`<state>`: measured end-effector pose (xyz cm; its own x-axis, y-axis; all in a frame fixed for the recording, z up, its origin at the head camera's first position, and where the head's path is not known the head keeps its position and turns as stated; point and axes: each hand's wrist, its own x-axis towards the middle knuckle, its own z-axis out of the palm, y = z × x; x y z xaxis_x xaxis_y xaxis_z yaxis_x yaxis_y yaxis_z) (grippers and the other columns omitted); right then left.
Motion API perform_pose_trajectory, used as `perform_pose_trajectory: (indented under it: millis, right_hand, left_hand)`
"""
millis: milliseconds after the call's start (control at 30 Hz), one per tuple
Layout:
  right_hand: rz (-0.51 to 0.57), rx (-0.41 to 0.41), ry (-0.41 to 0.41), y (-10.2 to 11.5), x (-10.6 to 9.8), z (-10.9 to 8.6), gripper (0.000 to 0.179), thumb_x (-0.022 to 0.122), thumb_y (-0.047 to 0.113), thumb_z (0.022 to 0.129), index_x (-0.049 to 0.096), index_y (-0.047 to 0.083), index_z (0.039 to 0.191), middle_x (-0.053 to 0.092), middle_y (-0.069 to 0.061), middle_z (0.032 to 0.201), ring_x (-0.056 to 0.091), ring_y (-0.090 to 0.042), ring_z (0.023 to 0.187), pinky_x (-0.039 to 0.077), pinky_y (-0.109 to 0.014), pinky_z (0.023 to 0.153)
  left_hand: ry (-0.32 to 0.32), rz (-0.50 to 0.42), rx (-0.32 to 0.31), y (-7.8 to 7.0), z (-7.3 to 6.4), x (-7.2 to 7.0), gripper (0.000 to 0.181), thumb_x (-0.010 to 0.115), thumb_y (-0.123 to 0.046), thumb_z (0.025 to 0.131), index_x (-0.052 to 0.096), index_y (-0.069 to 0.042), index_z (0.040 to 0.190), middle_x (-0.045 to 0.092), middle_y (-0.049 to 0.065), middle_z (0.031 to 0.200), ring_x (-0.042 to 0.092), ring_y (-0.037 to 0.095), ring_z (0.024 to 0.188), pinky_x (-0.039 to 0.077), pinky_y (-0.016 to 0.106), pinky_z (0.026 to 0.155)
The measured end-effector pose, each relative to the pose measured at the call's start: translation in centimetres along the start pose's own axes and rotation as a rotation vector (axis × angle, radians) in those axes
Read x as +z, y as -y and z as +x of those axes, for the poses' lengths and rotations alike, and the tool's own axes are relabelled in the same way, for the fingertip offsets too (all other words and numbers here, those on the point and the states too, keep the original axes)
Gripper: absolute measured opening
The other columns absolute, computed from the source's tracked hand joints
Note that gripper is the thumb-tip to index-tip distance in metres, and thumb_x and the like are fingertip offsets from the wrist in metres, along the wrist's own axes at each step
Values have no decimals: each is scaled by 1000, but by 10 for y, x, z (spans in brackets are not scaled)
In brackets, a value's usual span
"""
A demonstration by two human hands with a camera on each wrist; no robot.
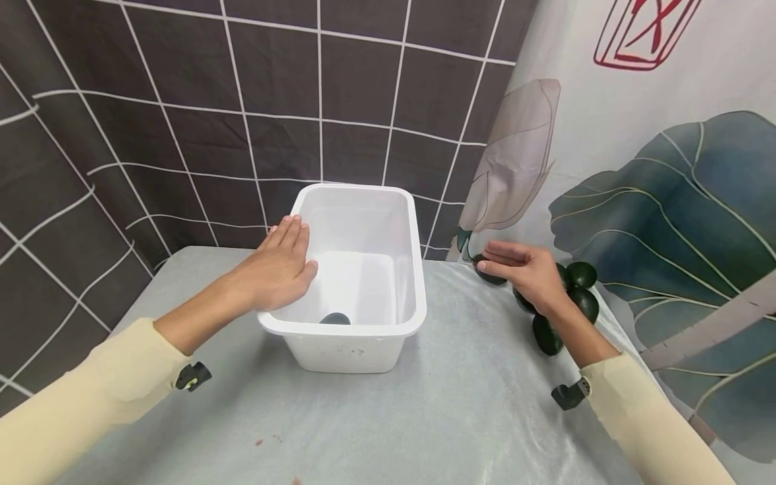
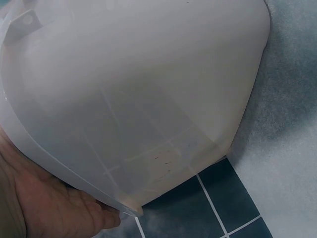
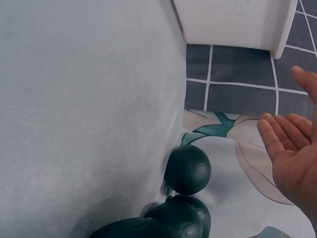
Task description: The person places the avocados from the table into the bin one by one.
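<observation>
A white plastic tub (image 1: 351,347) stands upright at the back of the table. My left hand (image 1: 275,269) lies across its left rim, palm down, with the fingers straight; in the left wrist view the hand is beside the rim. Inside the tub a dark, rounded thing (image 1: 335,318) shows, partly hidden by the near rim. At the right, my right hand (image 1: 526,273) hovers over smooth dark green avocados (image 1: 548,335), its fingers extended and nothing held. In the right wrist view one avocado (image 3: 188,169) sits apart from the hand, by the table's edge.
A grey cloth covers the table (image 1: 364,424). Behind it hangs a dark curtain (image 1: 358,81) with a white grid, and to the right a white curtain (image 1: 582,121) with large leaf prints. Small reddish specks mark the cloth near the front.
</observation>
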<state>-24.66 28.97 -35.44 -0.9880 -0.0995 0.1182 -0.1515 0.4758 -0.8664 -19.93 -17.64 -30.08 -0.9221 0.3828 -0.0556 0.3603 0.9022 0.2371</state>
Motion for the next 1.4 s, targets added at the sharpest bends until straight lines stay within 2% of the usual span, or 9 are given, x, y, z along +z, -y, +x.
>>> perform_pose_trajectory:
  millis: [300,600,967,1400]
  right_hand:
    - [10,4,0,-4,-4,-4,69,91,33,99,66,2,156,72,-19,152,74,15,114,56,-5,97]
    - [-11,24,-13,-10,-7,-7,70,91,35,98,67,3,156,75,-13,150,74,16,114,56,-5,95]
    - [-25,16,-31,-17,-12,-11,69,90,33,100,66,2,156,72,-19,152,73,17,112,57,-4,94]
    - [-25,42,-41,-25,-16,-14,71,91,35,99,66,3,156,75,-13,149,73,19,109,54,-2,94]
  left_hand:
    - [-5,-1,1,0,0,0,78,29,-33,117,9,18,173,0,37,185,-4,54,176,3,67,144]
    - [-7,-2,-1,0,-1,0,78,30,-33,117,9,18,173,0,37,185,-5,54,176,4,67,144]
    - [-6,3,-1,0,-1,0,78,29,-34,118,9,18,173,0,37,185,-4,54,176,3,67,144]
    - [-11,6,0,1,-1,1,78,30,-33,117,9,18,173,-1,37,185,-4,55,176,4,67,143]
